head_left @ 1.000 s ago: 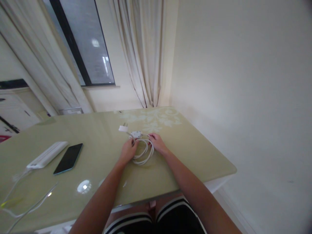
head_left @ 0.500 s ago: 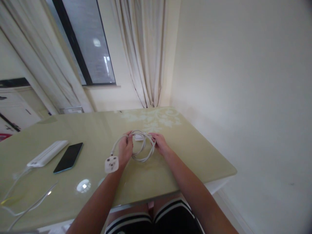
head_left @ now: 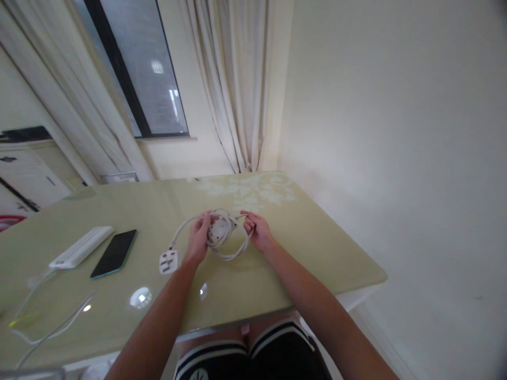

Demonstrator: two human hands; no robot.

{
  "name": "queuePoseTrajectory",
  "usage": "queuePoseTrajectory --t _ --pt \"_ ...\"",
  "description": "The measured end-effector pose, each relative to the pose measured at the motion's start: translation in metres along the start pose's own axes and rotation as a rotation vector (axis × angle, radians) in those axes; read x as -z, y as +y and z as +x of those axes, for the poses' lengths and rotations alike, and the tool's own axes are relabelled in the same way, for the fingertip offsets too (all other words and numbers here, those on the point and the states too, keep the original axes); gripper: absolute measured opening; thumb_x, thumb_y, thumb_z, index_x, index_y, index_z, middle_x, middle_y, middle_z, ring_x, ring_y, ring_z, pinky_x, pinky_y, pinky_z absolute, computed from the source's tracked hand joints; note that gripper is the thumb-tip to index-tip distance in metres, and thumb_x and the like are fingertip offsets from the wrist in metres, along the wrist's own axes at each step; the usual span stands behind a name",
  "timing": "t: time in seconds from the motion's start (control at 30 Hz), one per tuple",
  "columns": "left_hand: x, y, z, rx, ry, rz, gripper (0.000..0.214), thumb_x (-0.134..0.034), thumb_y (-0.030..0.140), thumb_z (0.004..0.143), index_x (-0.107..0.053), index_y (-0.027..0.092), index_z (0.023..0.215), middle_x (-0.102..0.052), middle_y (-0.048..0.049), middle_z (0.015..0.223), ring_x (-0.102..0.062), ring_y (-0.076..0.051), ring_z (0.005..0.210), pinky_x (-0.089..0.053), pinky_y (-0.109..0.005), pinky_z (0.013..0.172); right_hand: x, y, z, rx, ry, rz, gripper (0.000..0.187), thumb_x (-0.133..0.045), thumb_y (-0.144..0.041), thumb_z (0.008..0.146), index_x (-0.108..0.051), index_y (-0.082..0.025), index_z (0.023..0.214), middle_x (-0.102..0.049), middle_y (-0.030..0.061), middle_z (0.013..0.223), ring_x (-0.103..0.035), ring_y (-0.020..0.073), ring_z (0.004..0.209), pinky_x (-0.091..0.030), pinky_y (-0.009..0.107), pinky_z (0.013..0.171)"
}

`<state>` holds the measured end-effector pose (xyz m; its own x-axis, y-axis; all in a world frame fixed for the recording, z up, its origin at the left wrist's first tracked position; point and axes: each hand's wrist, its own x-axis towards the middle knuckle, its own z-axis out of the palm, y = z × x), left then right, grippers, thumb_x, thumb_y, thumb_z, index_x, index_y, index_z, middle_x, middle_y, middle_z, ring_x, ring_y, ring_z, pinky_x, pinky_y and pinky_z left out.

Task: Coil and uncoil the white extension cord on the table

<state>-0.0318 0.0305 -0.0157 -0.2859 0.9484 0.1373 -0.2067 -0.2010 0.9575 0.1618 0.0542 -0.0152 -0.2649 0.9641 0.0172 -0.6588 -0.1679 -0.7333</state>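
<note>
Since ½ sec ago, the white plug (head_left: 168, 262) has shifted slightly left & away from us, and the white block (head_left: 217, 230), then at the coil's far side, now sits amid its loops, strands crossing in front. We see two bare hands working a pale coiled cable (head_left: 228, 235) over the middle of a glossy green tabletop (head_left: 301, 253); can't tell if the coil touches the surface. L hand (head_left: 197, 238) is closed round the coil's left side, thumb toward the loops. R hand (head_left: 257, 230) is nearly closed, fingers curled, pinching cable at the coil's right edge. The plug is just left of the L wrist, its lead arcing over from the L hand.

Well left lie a black phone (head_left: 114, 254) and, beside it, a long white bar (head_left: 82, 247); a thin white cord (head_left: 59, 332) is at near left. Bkgd: pale curtains (head_left: 233, 79), dark-framed window (head_left: 160, 79) far left, plain wall (head_left: 396, 132) at right.
</note>
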Motion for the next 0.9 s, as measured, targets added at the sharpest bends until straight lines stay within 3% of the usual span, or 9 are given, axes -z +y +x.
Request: queuePoseTrajectory --t 0.13,0.33,0.6,0.7,0.9 --pt "-0.001 0.005 -0.005 0.139 -0.102 -0.204 0.060 -0.088 0.058 0.065 -0.075 0.015 0.105 -0.074 -0.0049 0.088 -0.065 -0.015 0.074 -0.051 -0.024 0.065 0.005 0.004 0.000 -0.070 -0.013 -0.081 0.019 -0.066 -0.029 0.085 -0.071 -0.014 0.097 -0.030 -0.0099 0.051 -0.026 0.0077 0.045 -0.023 0.022 0.046" --pt "-0.002 0.007 -0.010 0.188 -0.198 -0.261 0.049 -0.086 0.050 0.072 -0.076 0.017 0.106 -0.075 -0.0060 0.097 -0.067 -0.016 0.084 -0.054 -0.024 0.074 0.012 0.014 0.007 -0.096 0.060 -0.335 0.028 -0.064 -0.041 0.086 -0.071 -0.014 0.085 -0.028 -0.0106 0.046 -0.021 0.0075 0.044 -0.017 0.024 0.048" --pt "-0.002 0.008 -0.012 0.241 -0.149 -0.252 0.038 -0.076 0.046 0.083 -0.072 0.018 0.108 -0.075 -0.0071 0.100 -0.071 -0.020 0.086 -0.057 -0.029 0.073 0.018 0.021 0.010 -0.085 -0.027 -0.537 0.031 -0.065 -0.046 0.084 -0.062 -0.018 0.072 -0.044 -0.0063 0.054 -0.033 0.0090 0.052 -0.023 0.022 0.054" --pt "-0.003 0.006 -0.010 0.274 -0.154 -0.248 0.039 -0.068 0.050 0.088 -0.070 0.017 0.109 -0.075 -0.0086 0.097 -0.072 -0.022 0.084 -0.059 -0.033 0.071 0.016 0.022 0.008 -0.062 -0.079 -0.575 0.033 -0.064 -0.049 0.085 -0.060 -0.018 0.072 -0.040 -0.0071 0.052 -0.030 0.0086 0.051 -0.020 0.022 0.052" --pt "-0.003 0.008 -0.008 0.345 -0.214 -0.261 0.039 -0.060 0.051 0.093 -0.069 0.017 0.108 -0.075 -0.0098 0.098 -0.073 -0.024 0.085 -0.060 -0.036 0.068 0.002 0.019 0.001 -0.008 -0.016 -0.483 0.038 -0.060 -0.055 0.087 -0.061 -0.019 0.073 -0.034 -0.0081 0.050 -0.028 0.0089 0.048 -0.023 0.023 0.052"
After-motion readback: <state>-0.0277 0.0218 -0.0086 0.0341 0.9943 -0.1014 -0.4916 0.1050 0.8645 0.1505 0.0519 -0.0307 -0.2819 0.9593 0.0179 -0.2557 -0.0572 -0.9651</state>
